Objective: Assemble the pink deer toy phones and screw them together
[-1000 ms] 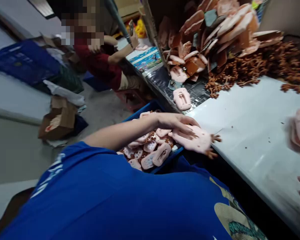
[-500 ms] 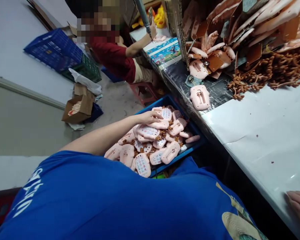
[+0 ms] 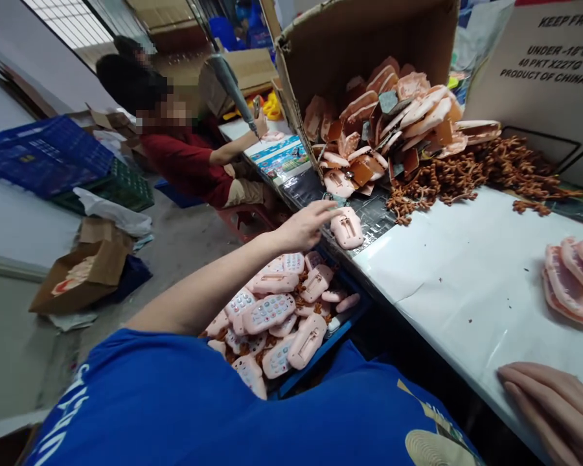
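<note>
My left hand [image 3: 308, 226] reaches over the table's near edge, fingers stretched out. Its fingertips are at the upper left edge of a pink toy phone [image 3: 347, 228] that lies back up, battery compartment uncovered; I cannot tell whether they touch. Below my left forearm, a blue crate [image 3: 352, 317] holds a heap of similar toy phones [image 3: 269, 310], some keypad up, with brown branching pieces between them. On the white tabletop at the lower right, my right hand [image 3: 554, 401] rests with its fingers extended side by side and nothing visible in it.
A cardboard box [image 3: 291, 71] on its side spills pink shells and brown boards. Brown branching pieces [image 3: 442, 181] lie before it; stacked pink shells [image 3: 571, 278] sit at right. A co-worker in a red shirt [image 3: 184, 162] sits beyond, near a hanging power screwdriver [image 3: 230, 87].
My left hand has left the toy phones in the crate and moved up to the one on the table. The view has turned rightward, showing more of my right hand and the box.
</note>
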`<act>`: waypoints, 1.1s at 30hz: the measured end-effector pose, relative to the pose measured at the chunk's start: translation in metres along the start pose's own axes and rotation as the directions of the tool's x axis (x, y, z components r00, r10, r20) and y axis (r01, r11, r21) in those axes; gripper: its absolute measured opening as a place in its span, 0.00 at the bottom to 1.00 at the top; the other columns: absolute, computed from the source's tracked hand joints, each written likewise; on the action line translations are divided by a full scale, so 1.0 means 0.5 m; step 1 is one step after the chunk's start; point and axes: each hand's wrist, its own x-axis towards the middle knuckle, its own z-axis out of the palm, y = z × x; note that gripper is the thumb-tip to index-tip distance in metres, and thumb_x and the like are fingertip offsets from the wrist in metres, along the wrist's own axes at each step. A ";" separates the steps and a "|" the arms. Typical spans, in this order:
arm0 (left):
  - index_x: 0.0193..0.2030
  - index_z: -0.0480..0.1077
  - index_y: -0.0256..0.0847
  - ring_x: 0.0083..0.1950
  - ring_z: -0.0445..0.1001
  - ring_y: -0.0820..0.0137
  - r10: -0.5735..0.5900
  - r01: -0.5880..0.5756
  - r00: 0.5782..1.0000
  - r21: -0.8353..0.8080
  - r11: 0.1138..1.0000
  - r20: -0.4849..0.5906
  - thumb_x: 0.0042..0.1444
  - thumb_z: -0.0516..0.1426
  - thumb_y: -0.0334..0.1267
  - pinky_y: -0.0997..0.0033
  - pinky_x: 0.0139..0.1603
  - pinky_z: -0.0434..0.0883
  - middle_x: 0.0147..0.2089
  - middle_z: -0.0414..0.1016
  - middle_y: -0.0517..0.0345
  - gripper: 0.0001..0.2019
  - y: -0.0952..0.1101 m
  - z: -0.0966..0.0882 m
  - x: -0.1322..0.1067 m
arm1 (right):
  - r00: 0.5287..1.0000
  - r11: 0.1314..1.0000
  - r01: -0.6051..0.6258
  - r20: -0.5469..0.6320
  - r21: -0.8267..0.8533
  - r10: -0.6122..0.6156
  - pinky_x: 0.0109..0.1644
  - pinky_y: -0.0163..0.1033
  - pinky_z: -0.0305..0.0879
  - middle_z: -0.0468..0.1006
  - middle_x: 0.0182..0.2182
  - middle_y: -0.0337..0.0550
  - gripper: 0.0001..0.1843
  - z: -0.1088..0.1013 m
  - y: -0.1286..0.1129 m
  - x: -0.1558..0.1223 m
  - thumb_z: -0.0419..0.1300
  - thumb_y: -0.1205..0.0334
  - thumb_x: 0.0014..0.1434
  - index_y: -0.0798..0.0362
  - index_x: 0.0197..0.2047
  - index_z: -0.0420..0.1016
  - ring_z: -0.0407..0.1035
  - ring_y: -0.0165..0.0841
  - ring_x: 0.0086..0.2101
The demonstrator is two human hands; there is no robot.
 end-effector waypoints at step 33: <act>0.72 0.49 0.55 0.63 0.71 0.49 0.288 0.076 0.951 -0.986 0.147 0.116 0.40 0.72 0.49 0.48 0.62 0.71 0.65 0.68 0.48 0.54 0.436 0.302 0.110 | 0.664 -0.156 -0.418 0.418 0.895 0.620 0.55 0.48 0.74 0.63 0.65 0.52 0.42 -0.044 -0.130 0.102 0.68 0.49 0.56 0.40 0.69 0.54 0.74 0.41 0.53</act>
